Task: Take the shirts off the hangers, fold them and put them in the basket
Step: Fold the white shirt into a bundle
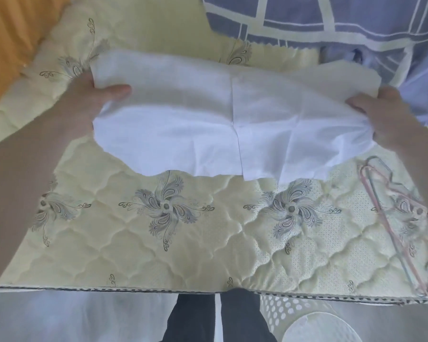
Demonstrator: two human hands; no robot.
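gripping white shirt (232, 124) (no label visible) in left hand (89, 99), right hand (386, 114).

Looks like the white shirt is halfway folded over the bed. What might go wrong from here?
The white cotton shirt is held only at its ends by the left hand and right hand; its sagging middle could slump and undo the fold. The thin pink and blue wire hangers lie near the mattress edge, beside the perforated white basket; a trailing hem might snag them.
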